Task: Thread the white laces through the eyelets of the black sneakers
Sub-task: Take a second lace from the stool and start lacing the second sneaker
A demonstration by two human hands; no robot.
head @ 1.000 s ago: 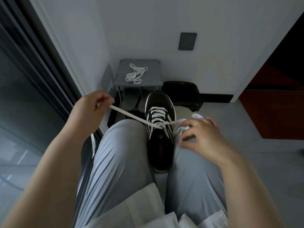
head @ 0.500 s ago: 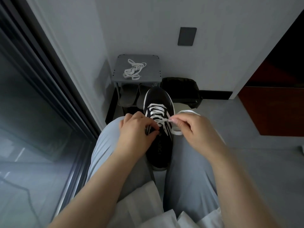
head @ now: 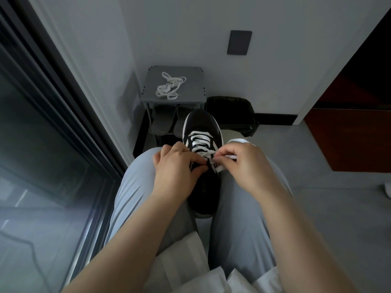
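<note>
Centre frame, the sneaker (head: 203,125) was part-laced. The right hand (head: 243,163) pinched the lace (head: 200,142) in its fingers, and the left hand (head: 175,166) fingers gripped the sneaker's eyelet edge. A second lace (head: 170,86) lay unused at upper centre.

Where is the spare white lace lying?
Head view, upper centre: the spare lace lies on the grey rack top by the wall, beyond the black sneaker.

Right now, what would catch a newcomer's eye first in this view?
A black sneaker sits wedged between the person's knees at centre, toe pointing away. The left hand grips its side while the right hand pinches the white lace near the upper eyelets. Beyond, a spare lace lies bundled on a grey rack by the wall.
</note>
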